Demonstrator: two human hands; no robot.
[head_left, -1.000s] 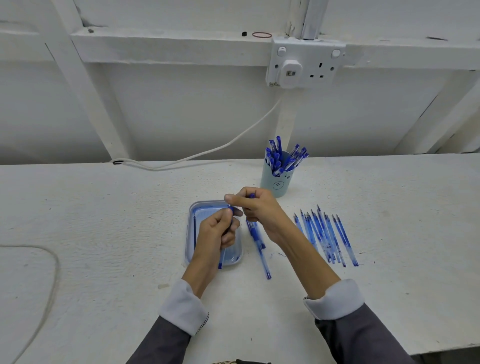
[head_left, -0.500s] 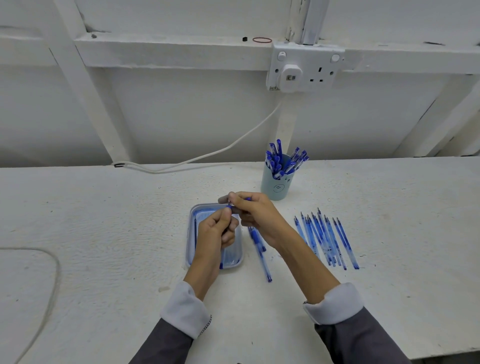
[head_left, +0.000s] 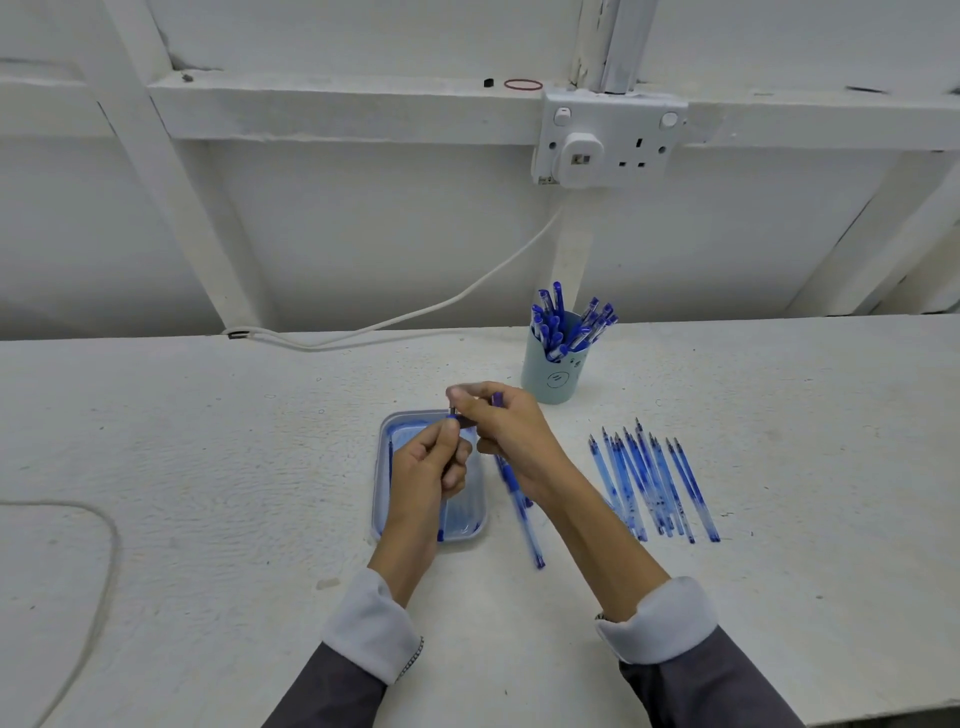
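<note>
Hands meet over the blue tray (head_left: 381, 493): the left hand (head_left: 423, 478) grips a pen (head_left: 454, 414) in curled fingers, and the right hand (head_left: 506, 431) pinches its far tip. On the tabletop (head_left: 208, 441), a row of loose pens (head_left: 649, 483) lies to the right, and a cup (head_left: 553, 376) of pens stands behind.

head cam | looks forward, down — close over white table (head_left: 208, 467)

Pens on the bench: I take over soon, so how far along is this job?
Done: a row of bare-tipped pens lies at the right. In hand: left hand and right hand pinch one pen above the tray. Left: the cup looks full of capped pens.
</note>
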